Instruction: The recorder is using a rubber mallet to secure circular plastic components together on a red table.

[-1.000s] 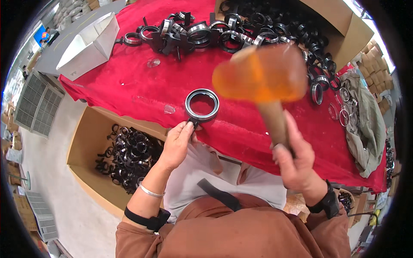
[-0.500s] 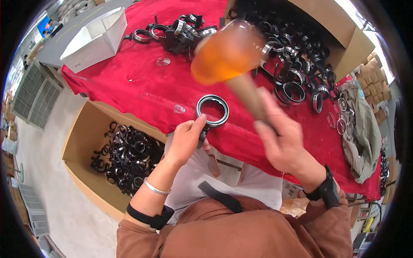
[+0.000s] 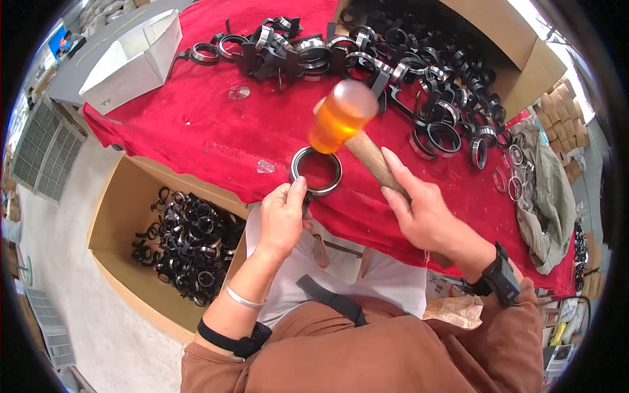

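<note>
A metal ring clamp (image 3: 316,172) lies flat near the front edge of the red-covered table (image 3: 216,144). My left hand (image 3: 283,216) pinches its near rim and dark tab. My right hand (image 3: 419,208) grips the wooden handle of a mallet (image 3: 342,118) with a translucent orange head. The mallet head is down on the ring's far rim.
Many black and silver ring clamps are heaped along the table's far side (image 3: 367,59). An open white box (image 3: 134,59) stands at the back left. A cardboard box (image 3: 177,242) of dark clamps sits on the floor at my left. A grey-green cloth (image 3: 544,190) lies at the right.
The mallet swung down from raised above the table onto the ring's far rim. My left hand stayed on the ring's near edge.
</note>
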